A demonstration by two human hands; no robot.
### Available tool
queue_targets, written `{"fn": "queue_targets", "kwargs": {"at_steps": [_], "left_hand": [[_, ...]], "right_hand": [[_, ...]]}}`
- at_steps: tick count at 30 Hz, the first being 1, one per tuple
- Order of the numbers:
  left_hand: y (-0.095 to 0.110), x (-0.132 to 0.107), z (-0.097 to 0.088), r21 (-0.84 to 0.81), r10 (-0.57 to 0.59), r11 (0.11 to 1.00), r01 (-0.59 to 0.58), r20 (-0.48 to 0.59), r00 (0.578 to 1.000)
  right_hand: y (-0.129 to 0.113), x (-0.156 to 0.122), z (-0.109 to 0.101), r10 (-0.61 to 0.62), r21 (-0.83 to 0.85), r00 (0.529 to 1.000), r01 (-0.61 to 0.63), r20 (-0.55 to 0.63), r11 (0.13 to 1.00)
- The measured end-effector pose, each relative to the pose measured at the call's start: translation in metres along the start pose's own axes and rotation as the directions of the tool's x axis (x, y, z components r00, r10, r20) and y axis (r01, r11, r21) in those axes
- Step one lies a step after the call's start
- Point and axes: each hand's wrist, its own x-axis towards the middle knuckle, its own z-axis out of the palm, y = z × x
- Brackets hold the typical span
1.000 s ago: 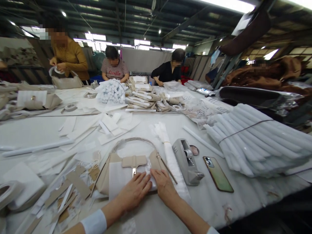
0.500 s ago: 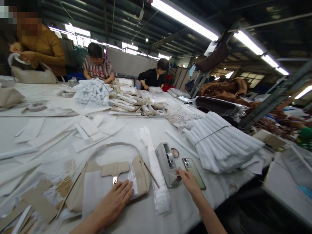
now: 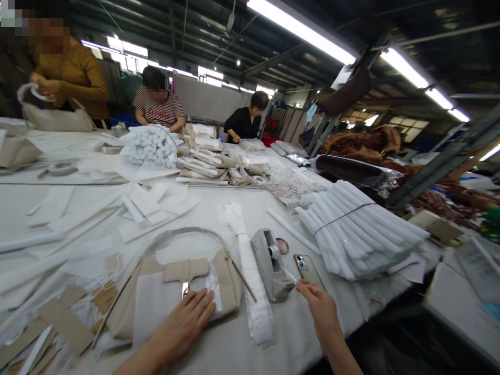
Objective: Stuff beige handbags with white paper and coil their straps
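Note:
A beige handbag [image 3: 228,281] lies flat on the white table [image 3: 297,333], its front covered by white wrapping paper [image 3: 156,307]. My left hand [image 3: 182,328] rests flat on that paper, fingers stretched out. My right hand [image 3: 318,307] is to the right, just in front of a grey tape dispenser [image 3: 269,265], fingers pinched on a strip of clear tape [image 3: 291,277] drawn from it. A phone [image 3: 308,268] lies right beside that hand.
A tied bundle of white foam tubes [image 3: 351,229] lies to the right, a long wrapped roll [image 3: 250,276] between bag and dispenser. Paper sheets [image 3: 148,203] and cardboard scraps [image 3: 62,317] litter the left. Three other people [image 3: 160,104] work at the far side, with stacked bags [image 3: 203,161].
My right hand left the bag, reached the tape dispenser and has now drawn back a little with tape. The view swung right. My left hand stayed on the paper.

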Motion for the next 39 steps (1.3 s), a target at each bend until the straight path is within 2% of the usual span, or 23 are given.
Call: {"fn": "queue_targets", "kwargs": {"at_steps": [2,7,11,14,17,20,23,25,26,28,30,32,35,36,37,39], "left_hand": [[0.000,0.000,0.000,-0.013,-0.003,1.000,0.002,-0.012,1.000],[0.000,0.000,-0.002,-0.009,-0.010,1.000,0.009,-0.029,1.000],[0.001,0.000,-0.003,-0.012,-0.003,1.000,0.003,-0.013,1.000],[0.002,0.001,-0.006,-0.014,-0.023,1.000,0.023,0.009,1.000],[0.002,0.002,-0.009,-0.015,-0.031,0.999,0.032,0.027,0.999],[-0.001,0.003,-0.011,-0.012,-0.013,1.000,0.013,0.018,1.000],[-0.004,0.003,-0.013,-0.016,0.001,1.000,0.000,0.013,1.000],[-0.004,0.003,-0.014,-0.020,0.001,1.000,-0.001,0.016,1.000],[-0.004,0.003,-0.015,-0.024,0.001,1.000,-0.001,0.016,1.000],[-0.004,0.003,-0.017,-0.030,0.002,1.000,-0.001,0.013,1.000],[-0.003,0.004,-0.019,-0.037,0.000,0.999,0.000,0.007,1.000],[-0.003,0.005,-0.023,-0.039,-0.002,0.999,0.002,-0.001,1.000],[-0.004,0.005,-0.026,-0.039,-0.005,0.999,0.004,-0.010,1.000],[-0.004,0.005,-0.027,-0.040,-0.005,0.999,0.005,-0.009,1.000],[-0.004,0.005,-0.027,-0.042,-0.007,0.999,0.007,-0.008,1.000],[-0.005,0.005,-0.027,-0.046,-0.012,0.999,0.012,-0.003,1.000]], "right_hand": [[0.006,-0.012,-0.005,0.008,-0.037,0.999,-0.009,-0.038,0.999],[0.024,-0.027,-0.002,0.042,-0.077,0.999,-0.040,0.026,0.996],[0.030,-0.026,0.008,0.117,-0.089,0.988,-0.108,0.099,0.990],[0.034,-0.020,0.013,0.085,-0.118,0.994,-0.077,0.064,0.990],[0.043,-0.016,0.011,0.097,-0.219,0.994,-0.083,0.056,0.972],[0.054,-0.017,0.007,0.162,-0.326,0.981,-0.119,0.107,0.938],[0.042,-0.024,0.007,0.123,-0.317,0.976,-0.062,0.179,0.946],[0.015,-0.028,0.012,-0.002,-0.298,0.961,0.088,0.277,0.951],[-0.003,-0.030,0.017,-0.088,-0.290,0.931,0.199,0.354,0.936],[-0.044,-0.030,0.031,-0.244,-0.243,0.814,0.420,0.528,0.874],[-0.084,-0.026,0.047,-0.340,-0.159,0.638,0.593,0.691,0.790],[-0.118,-0.018,0.065,-0.379,-0.060,0.436,0.717,0.816,0.695],[-0.153,-0.003,0.091,-0.358,0.111,0.109,0.834,0.927,0.541],[-0.161,0.002,0.100,-0.333,0.157,0.016,0.860,0.943,0.485],[-0.167,0.006,0.109,-0.303,0.192,-0.061,0.884,0.951,0.425],[-0.176,0.012,0.125,-0.233,0.244,-0.179,0.926,0.956,0.289]]}}
